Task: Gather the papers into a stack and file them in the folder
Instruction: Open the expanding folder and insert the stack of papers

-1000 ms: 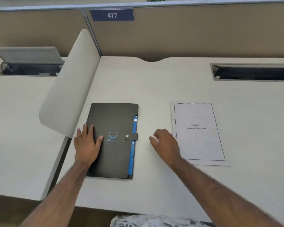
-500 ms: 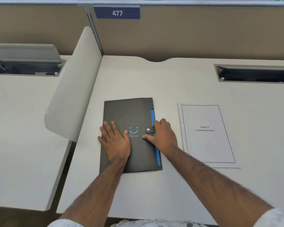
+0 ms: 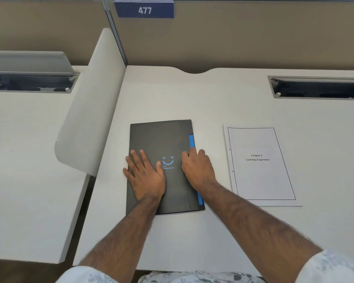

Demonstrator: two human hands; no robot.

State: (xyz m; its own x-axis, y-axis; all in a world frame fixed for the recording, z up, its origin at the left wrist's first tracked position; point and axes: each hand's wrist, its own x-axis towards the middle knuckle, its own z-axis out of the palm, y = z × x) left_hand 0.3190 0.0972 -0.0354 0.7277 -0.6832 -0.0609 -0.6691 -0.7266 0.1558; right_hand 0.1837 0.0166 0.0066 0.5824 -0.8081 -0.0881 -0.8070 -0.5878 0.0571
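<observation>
A black folder (image 3: 161, 139) with a blue smiley print and a blue inner edge lies shut on the white desk (image 3: 192, 94). My left hand (image 3: 145, 176) rests flat on its left half, fingers spread. My right hand (image 3: 198, 170) sits on the folder's right edge with its fingers curled over the spot where the snap tab is; the tab is hidden under it. To the right, apart from both hands, a stack of white papers (image 3: 258, 176) lies squared up, with the top sheet reading "Chapter 6 Learning Experience".
A curved white divider (image 3: 90, 119) stands along the desk's left side, close to the folder. An open cable slot (image 3: 319, 87) is set into the desk at the back right, another slot (image 3: 31, 80) into the neighbouring desk. A partition wall with a "477" sign (image 3: 144, 10) closes the back.
The folder has been slid right, away from the divider and toward the papers. My right hand moved left from the bare desk onto the folder's clasp edge and now covers the tab.
</observation>
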